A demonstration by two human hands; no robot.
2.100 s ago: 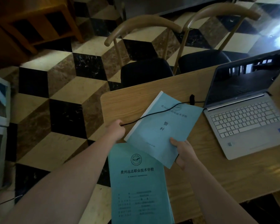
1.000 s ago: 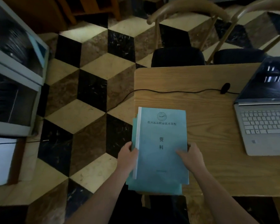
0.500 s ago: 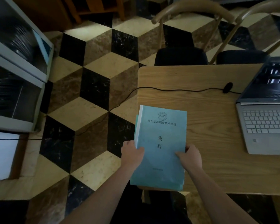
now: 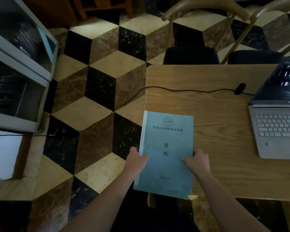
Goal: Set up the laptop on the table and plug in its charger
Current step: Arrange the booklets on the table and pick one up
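An open silver laptop sits at the right of the wooden table, screen dark. Its black charger cable runs from the laptop's left side across the table and down over the left edge onto the floor. A stack of light blue booklets lies at the table's near left corner, overhanging the edge. My left hand grips the stack's left side, thumb on the cover. My right hand grips its right side the same way.
Two wooden chairs with black seats stand behind the table. A white cabinet with glass doors stands at the left. The floor is tiled in a cube pattern, with the cable trailing across it toward the cabinet.
The two booklets, apart at first, are now one squared stack. My left hand let go of the cable and took the stack's left side. My view shifted left.
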